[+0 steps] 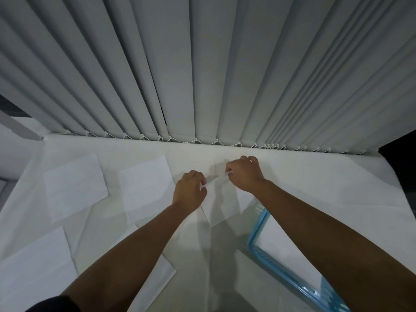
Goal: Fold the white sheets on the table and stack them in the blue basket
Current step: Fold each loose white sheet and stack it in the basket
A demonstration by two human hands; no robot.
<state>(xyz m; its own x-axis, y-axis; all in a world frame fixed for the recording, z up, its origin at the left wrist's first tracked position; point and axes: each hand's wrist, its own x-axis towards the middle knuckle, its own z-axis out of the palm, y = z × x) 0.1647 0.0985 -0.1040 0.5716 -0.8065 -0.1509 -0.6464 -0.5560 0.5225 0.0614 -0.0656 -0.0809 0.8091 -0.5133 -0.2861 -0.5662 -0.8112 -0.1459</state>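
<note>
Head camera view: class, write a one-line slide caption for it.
Both hands, left hand and right hand, lift a white sheet by its top edge beside the blue basket.

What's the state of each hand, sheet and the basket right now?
left hand: closed, pinching the held sheet's top edge
right hand: closed, pinching the same edge
held sheet: lifted, hanging from both hands
far-left sheet: flat, unfolded
middle sheet: flat, unfolded
near-left sheet: flat, unfolded
blue basket: upright, white sheet inside
vertical blinds: drawn shut
</note>
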